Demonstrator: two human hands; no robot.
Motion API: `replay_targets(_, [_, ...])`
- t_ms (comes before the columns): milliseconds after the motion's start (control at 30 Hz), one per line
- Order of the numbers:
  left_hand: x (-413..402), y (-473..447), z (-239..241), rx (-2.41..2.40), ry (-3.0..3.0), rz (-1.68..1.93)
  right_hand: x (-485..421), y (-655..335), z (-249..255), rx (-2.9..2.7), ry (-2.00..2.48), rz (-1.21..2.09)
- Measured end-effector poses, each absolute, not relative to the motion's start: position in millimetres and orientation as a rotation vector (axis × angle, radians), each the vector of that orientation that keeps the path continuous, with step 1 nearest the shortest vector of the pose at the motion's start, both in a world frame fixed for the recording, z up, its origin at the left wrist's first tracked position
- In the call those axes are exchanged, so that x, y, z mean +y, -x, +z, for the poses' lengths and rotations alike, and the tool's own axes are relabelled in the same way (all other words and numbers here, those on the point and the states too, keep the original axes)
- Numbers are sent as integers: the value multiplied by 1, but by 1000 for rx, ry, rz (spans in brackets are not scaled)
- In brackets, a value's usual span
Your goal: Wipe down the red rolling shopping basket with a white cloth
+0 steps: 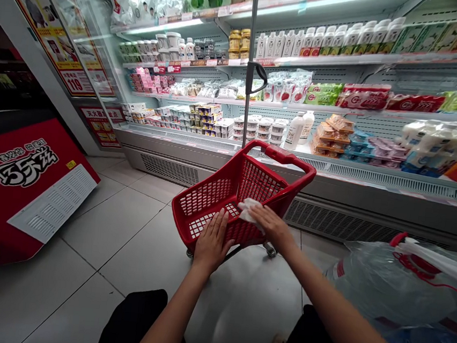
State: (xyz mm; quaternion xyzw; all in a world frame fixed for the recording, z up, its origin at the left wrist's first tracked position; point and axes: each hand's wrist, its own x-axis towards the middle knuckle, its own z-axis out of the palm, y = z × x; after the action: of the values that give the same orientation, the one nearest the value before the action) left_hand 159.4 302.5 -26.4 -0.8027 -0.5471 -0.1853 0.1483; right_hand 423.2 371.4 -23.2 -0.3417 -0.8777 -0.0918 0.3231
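A small red plastic shopping cart (209, 202) with grid walls stands on the tiled floor in front of me. My left hand (212, 241) lies flat on its near rim, fingers stretched out and together, holding nothing. Further right along the same side, my right hand (267, 222) holds a crumpled white wipe (248, 208) against the cart's upper edge. The inside of the basket shows only its grid floor. The cart's handle (282, 154) points toward the fridge, and a caster (270, 249) shows below the basket.
An open fridge shelf unit (259, 101) with dairy goods runs behind the cart, with a door handle (257, 79) in front. A red freezer chest (28, 190) stands at left. Large water bottles (396, 279) in plastic are close on my right. My knees flank the cart's near side.
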Motion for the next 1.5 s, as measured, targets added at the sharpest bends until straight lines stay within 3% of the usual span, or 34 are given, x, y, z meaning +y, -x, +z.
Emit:
replay_targets(167, [301,-165,-27,-1576,2313,-557,387,-464,-11,-2117,1091,-277])
replay_targets(433, [303,-173,-25,-1586,2347,-588,344,-359,-41,-2292,781,-144])
replay_targets(767, [284,-124,-27,-1724,2319,-571,403,-477,-20,-2124,1041,-199])
replay_targets(1133, [282,-146,-36,-1735,2176,-612,347,-352,-52,-2282,742,-40])
replay_targets(1500, [265,-171,-30,-1754,2204,-576,405,-439,-24,-2202,1000,-219])
